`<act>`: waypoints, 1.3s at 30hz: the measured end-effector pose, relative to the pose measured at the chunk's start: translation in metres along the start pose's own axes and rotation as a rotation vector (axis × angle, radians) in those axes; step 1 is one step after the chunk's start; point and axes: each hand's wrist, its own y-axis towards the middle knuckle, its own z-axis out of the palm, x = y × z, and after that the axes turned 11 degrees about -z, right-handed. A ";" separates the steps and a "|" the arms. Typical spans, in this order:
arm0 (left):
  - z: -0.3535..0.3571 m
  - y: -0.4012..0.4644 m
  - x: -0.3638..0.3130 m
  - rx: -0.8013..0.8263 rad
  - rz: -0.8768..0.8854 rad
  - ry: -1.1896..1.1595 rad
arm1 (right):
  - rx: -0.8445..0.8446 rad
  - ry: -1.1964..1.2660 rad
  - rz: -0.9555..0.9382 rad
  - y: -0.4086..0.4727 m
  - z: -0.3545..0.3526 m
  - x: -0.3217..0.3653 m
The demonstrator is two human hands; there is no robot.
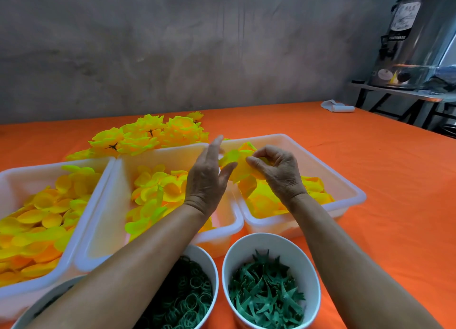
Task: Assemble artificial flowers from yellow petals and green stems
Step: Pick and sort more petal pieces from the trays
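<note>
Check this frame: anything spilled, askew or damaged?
Nothing stands out. Petals sit inside the three white trays, green parts inside the paper cups, and finished flowers lie heaped behind the trays. The right hand pinches a petal piece; the left hand is open beside it.

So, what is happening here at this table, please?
A person is making artificial flowers on an orange table. The right hand pinches a cluster of yellow petals above the right-most white tray, while the left hand is held open beside the petals, fingers straight. Three white trays hold loose petals. Two white cups in front hold green rings and green star-shaped pieces. Finished yellow flowers lie in a pile behind the trays.
</note>
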 end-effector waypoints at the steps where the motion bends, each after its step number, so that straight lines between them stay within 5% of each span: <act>1: 0.000 -0.001 0.000 0.018 0.057 0.020 | 0.004 -0.002 -0.006 0.000 0.000 0.000; 4: 0.000 -0.001 0.000 0.054 0.118 0.013 | -0.010 -0.039 -0.030 -0.001 0.001 -0.001; 12: 0.002 0.003 0.005 -0.036 -0.096 -0.163 | -0.183 0.176 0.130 0.003 -0.006 -0.003; 18: 0.003 0.005 0.008 -0.086 -0.117 -0.191 | -0.198 0.060 0.147 0.003 -0.006 -0.007; 22: 0.002 0.002 0.006 0.013 -0.099 -0.212 | -0.264 -0.136 0.221 0.004 -0.011 -0.012; 29: 0.003 0.000 0.001 0.224 -0.207 -0.327 | -0.124 -0.510 0.495 0.004 -0.011 -0.009; 34: 0.003 -0.001 -0.001 0.359 -0.255 -0.435 | -0.123 -0.624 0.441 0.002 -0.012 -0.011; 36: 0.002 -0.001 -0.002 0.396 -0.292 -0.495 | -0.197 -0.536 0.261 0.003 -0.011 -0.009; 39: 0.000 -0.002 -0.003 0.437 -0.328 -0.570 | -0.247 -0.073 0.188 0.004 -0.007 0.002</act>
